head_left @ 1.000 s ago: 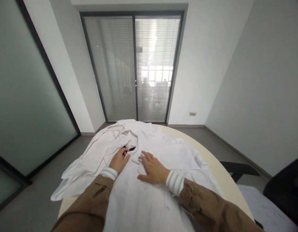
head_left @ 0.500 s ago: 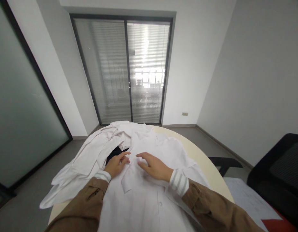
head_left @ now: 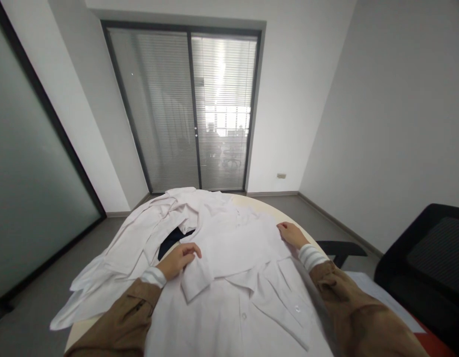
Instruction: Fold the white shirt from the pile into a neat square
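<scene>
A white buttoned shirt lies spread on a pale round table. My left hand rests on the shirt beside its collar, fingers curled and pinching the cloth near a folded collar flap. My right hand lies at the shirt's right shoulder edge, fingers bent onto the fabric. Both arms wear brown sleeves with striped white cuffs.
More white garments are heaped on the table's left side, over a dark cloth. A black chair stands at the right, with paper sheets in front of it. Glass sliding doors with blinds face me.
My right hand has moved from the collar area out to the shirt's right shoulder edge. The collar now lies folded down, and the left hand has stayed by the collar.
</scene>
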Action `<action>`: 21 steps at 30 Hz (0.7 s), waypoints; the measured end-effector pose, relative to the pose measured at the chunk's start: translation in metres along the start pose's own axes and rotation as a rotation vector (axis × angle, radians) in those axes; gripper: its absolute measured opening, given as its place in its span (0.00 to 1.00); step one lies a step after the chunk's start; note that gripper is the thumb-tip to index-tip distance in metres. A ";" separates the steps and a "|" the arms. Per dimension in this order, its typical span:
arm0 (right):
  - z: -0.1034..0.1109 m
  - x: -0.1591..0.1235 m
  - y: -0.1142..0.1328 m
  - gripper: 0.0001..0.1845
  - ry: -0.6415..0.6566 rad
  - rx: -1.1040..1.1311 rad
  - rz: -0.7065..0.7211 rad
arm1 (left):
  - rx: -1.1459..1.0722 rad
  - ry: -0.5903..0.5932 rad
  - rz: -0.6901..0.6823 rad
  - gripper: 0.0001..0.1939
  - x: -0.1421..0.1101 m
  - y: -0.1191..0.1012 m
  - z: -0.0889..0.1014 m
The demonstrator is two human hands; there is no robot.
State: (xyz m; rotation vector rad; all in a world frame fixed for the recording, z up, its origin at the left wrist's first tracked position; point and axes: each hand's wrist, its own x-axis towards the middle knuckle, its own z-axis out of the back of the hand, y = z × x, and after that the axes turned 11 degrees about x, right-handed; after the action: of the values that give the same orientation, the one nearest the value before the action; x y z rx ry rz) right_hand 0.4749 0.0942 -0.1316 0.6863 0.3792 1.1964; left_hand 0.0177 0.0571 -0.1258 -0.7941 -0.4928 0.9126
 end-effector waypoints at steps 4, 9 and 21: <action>-0.006 0.003 -0.008 0.15 -0.003 0.019 -0.021 | -0.287 0.281 0.179 0.18 0.001 0.005 -0.003; -0.017 0.009 -0.012 0.19 -0.054 0.024 -0.009 | -0.017 0.264 0.164 0.32 -0.002 0.000 -0.007; -0.011 0.027 -0.028 0.17 -0.133 0.111 -0.015 | 0.292 0.160 0.007 0.13 -0.004 -0.017 -0.011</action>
State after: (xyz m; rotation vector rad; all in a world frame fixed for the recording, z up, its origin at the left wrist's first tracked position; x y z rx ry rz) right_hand 0.4977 0.1168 -0.1561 0.8528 0.3405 1.1147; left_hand 0.0313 0.0431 -0.1201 -0.5966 -0.2100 0.8951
